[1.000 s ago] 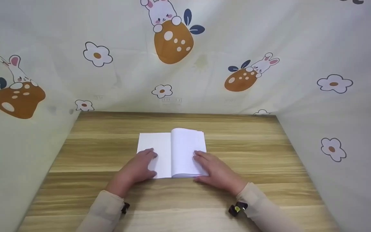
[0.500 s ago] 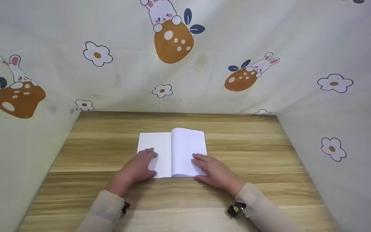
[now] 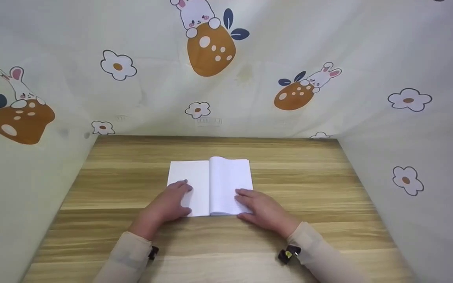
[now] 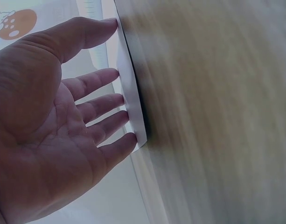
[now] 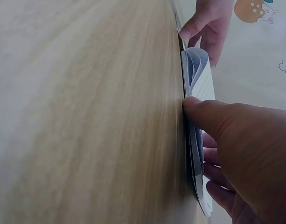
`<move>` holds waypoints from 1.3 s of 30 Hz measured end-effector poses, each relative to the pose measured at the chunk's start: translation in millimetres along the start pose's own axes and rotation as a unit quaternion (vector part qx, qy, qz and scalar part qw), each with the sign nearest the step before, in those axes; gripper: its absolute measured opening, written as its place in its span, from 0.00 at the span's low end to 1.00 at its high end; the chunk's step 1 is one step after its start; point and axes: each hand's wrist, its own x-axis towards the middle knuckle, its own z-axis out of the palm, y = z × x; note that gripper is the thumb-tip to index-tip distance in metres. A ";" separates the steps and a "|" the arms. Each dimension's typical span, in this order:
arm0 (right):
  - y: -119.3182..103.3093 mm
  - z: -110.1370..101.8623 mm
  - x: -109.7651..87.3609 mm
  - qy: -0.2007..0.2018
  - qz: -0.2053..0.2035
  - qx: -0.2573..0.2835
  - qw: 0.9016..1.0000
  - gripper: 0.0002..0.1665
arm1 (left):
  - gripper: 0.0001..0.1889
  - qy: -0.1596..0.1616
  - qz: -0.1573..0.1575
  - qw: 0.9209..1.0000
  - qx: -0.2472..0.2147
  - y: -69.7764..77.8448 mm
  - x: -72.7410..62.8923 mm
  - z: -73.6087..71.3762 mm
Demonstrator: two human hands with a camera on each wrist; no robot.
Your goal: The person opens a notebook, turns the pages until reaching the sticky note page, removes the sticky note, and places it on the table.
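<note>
An open notebook (image 3: 199,173) with white pages lies flat on the table. The pages on its right half bulge up in a curve by the spine, and the loose leaves show edge-on in the right wrist view (image 5: 198,60). My left hand (image 3: 171,202) rests on the left page, its fingertips and thumb touching the paper; in the left wrist view the fingers (image 4: 103,107) are spread and nearly straight. On the right page rest the fingers of my right hand (image 3: 264,210), with the thumb (image 5: 203,112) at the notebook's near edge.
The wood-grain table (image 3: 226,243) reaches back to a pale curtain (image 3: 151,94) printed with rabbits and flowers. The curtain also closes off both sides. A dark wrist device (image 3: 289,254) sits on the right sleeve, another (image 3: 153,253) on the left.
My right hand has slid slightly inward and down over the right page, and that page's raised curve lies a little flatter. The left hand stays put.
</note>
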 end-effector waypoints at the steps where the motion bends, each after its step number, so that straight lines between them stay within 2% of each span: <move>1: -0.1 -0.9 0.1 -0.002 0.000 0.002 1.000 0.36 | 0.35 -0.001 -0.001 1.000 0.000 0.2 0.1 0.0; 5: -0.7 -4.8 0.0 -0.013 0.002 0.011 1.000 0.36 | 0.35 0.000 0.000 1.000 -0.001 0.2 0.2 0.0; 12: 1.1 -7.1 -0.7 -0.014 -0.001 0.013 1.000 0.35 | 0.34 0.018 0.026 0.999 0.006 -3.0 -0.1 1.1; 20: 3.2 -7.4 -2.5 -0.007 -0.003 0.025 1.000 0.30 | 0.34 0.015 0.027 0.999 0.006 -3.2 -0.5 1.2; 26: 2.9 -11.2 -3.7 -0.005 -0.005 0.036 0.999 0.22 | 0.34 0.014 0.029 0.999 0.006 -1.3 -1.6 -0.5; 34: 3.2 -13.0 -4.3 0.001 -0.011 0.023 1.000 0.11 | 0.34 0.016 0.032 0.999 0.009 -0.4 -2.6 -0.9; 39: 4.7 -10.4 -4.5 0.032 -0.037 0.017 0.999 0.07 | 0.34 0.015 0.027 1.000 -0.001 -0.8 -3.2 -0.5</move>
